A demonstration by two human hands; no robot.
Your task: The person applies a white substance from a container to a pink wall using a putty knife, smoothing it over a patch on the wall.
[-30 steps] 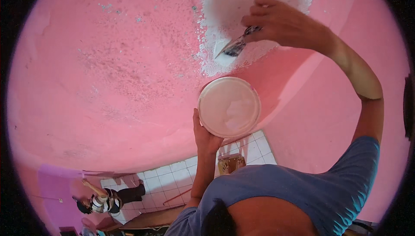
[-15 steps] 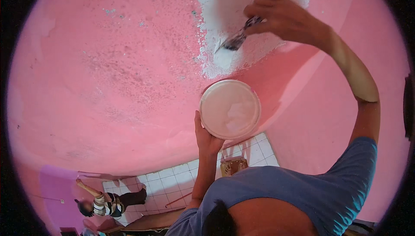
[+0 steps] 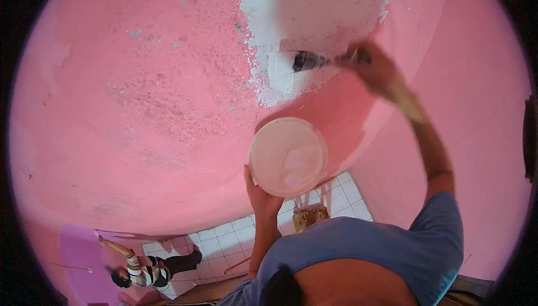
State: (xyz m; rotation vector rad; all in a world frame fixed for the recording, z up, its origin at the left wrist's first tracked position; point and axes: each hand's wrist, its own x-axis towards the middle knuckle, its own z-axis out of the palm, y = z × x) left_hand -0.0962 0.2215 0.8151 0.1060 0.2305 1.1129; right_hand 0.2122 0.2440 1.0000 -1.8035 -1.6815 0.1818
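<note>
Holding scraper (image 3: 308, 61) in right fingers (image 3: 361, 47), container (image 3: 287, 157) in left (image 3: 250, 183), near wall (image 3: 185, 155), tiles (image 3: 224, 240), distant person (image 3: 148, 271).

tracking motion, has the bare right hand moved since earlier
Yes, the right hand moved right and down in view, against the irregular white patch on the pink wall.

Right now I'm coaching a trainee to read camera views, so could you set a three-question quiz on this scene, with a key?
1. Which hand grips the tool?
2. True or false: the wall around the white patch is pink.
3. What does the left hand hold?
a) a hammer
b) a round pale disc
c) a rolled cloth

Key:
1. The right hand.
2. True.
3. b
</note>
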